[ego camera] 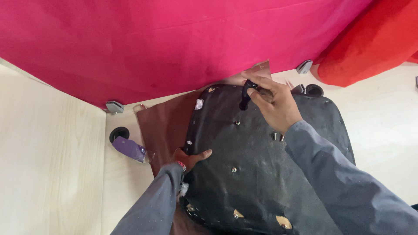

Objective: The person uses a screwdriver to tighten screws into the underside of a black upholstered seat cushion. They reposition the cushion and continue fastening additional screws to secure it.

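A wide black fabric-covered seat panel [261,174], dusty and studded with small metal bolts, lay underside-up on the pale wooden table [52,152], over a brown leather-like sheet [163,124] that stuck out at its left and far edges. The left hand [189,157] curled over the panel's left edge, thumb on top, apparently to steady it. The right hand [274,104] closed around a small black tool [245,96] at the panel's far edge, its tip pointing down at the fabric below the pink cloth [174,39].

Grey long sleeves, red-pink wrist band
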